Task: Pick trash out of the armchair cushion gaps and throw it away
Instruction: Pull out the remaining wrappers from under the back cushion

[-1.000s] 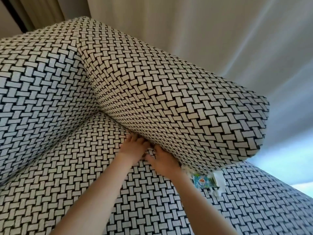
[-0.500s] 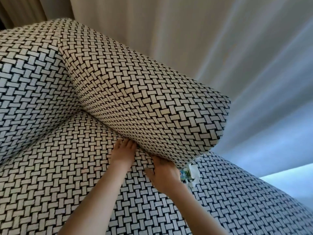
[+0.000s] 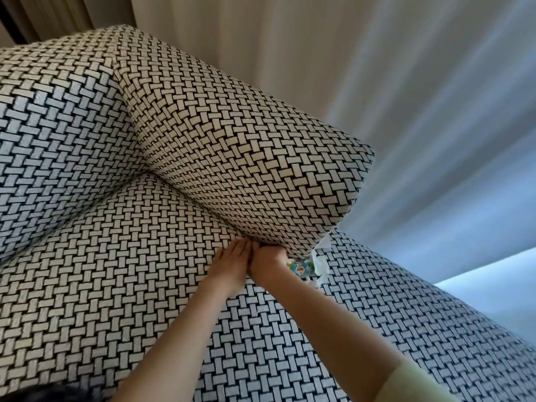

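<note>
1. Two hands are meeting at the gap under the cushion (image 3: pixel 246 146).
2. Left hand (image 3: pixel 232 266) fingers (image 3: pixel 236 250) are lying straight, pressed together; right hand (image 3: pixel 266 264) fingers are hidden, so I cannot tell.
3. Wrapper (image 3: pixel 300 268) and tissue (image 3: pixel 322 264) are protruding from the gap beside the right hand.

1. The left hand (image 3: pixel 232 266) and the right hand (image 3: pixel 268 262) are both uncovered; their fingertips are hidden from the camera.
2. The left forearm (image 3: pixel 179 343) is bare along all of its visible length, from the wrist to the bottom edge of the view.
3. The right forearm (image 3: pixel 333 320) is bare from the wrist to near the elbow.
4. There a sleeve (image 3: pixel 420 384) begins: pale yellow-green, plain and smooth, with a soft curved hem, running out of the bottom edge.
5. A dark patch (image 3: pixel 43 393) sits blurred at the bottom left edge; hair or clothing, it cannot be told.
</note>
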Demonstrator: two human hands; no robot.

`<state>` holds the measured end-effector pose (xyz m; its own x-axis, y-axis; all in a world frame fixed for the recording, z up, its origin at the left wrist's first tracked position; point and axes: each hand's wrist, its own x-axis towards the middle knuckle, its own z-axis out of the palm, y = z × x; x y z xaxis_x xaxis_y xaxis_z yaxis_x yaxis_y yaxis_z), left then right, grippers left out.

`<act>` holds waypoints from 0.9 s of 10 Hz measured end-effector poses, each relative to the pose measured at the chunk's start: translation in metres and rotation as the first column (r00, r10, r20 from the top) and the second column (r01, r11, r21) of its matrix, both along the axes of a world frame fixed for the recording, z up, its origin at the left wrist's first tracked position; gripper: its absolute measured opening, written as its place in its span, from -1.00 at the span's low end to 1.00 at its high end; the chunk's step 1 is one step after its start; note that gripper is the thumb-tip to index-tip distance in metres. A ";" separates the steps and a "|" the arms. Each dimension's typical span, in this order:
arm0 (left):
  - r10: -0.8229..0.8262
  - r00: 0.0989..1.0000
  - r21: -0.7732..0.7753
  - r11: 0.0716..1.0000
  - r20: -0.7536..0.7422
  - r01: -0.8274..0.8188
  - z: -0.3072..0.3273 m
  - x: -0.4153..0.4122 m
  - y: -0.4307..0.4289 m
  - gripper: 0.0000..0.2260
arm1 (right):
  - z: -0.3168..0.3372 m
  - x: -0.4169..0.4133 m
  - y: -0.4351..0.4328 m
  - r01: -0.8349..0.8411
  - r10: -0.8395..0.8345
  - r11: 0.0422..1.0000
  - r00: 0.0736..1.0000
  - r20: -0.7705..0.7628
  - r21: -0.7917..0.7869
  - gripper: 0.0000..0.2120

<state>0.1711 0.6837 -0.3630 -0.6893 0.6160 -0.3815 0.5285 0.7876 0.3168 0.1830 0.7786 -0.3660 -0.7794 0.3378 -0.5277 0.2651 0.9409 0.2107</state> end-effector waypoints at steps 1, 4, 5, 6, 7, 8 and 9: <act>0.003 1.000 -0.037 0.999 0.016 -0.002 0.006 0.010 0.000 -0.29 | 0.006 0.017 -0.011 -0.437 0.386 0.888 0.878 0.283 0.144 -0.47; 0.000 0.982 0.030 1.000 0.189 -0.006 0.007 0.049 0.033 -0.37 | -0.026 0.112 0.030 -0.111 -0.043 0.957 0.859 -0.510 -0.267 -0.41; 0.007 0.980 0.090 0.996 0.200 -0.025 0.005 0.062 0.040 -0.36 | -0.024 0.118 0.031 -0.051 -0.116 0.969 0.772 -0.625 -0.243 -0.56; 0.037 0.954 0.214 0.971 0.299 -0.104 0.005 0.066 0.038 -0.32 | -0.029 0.119 0.043 0.113 -0.207 0.977 0.689 -0.694 -0.178 -0.41; 0.128 0.901 0.321 0.906 0.414 -0.276 0.003 0.065 0.036 -0.38 | -0.034 0.115 0.060 0.270 -0.400 0.916 0.658 -0.638 -0.295 -0.17; 0.164 0.898 0.416 0.842 0.409 -0.343 0.001 0.063 0.040 -0.48 | -0.036 0.106 0.066 0.228 -0.439 0.890 0.663 -0.607 -0.395 -0.18; 0.183 0.908 0.486 0.795 0.377 -0.363 0.001 0.060 0.046 -0.50 | -0.038 0.099 0.067 0.237 -0.520 0.849 0.524 -0.675 -0.471 -0.43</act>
<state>0.2309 0.7298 -0.3619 -0.7685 0.5840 -0.2615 0.1275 0.5402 0.8318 0.2817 0.8452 -0.4043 -0.7598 0.6467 0.0666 0.5344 0.6796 -0.5026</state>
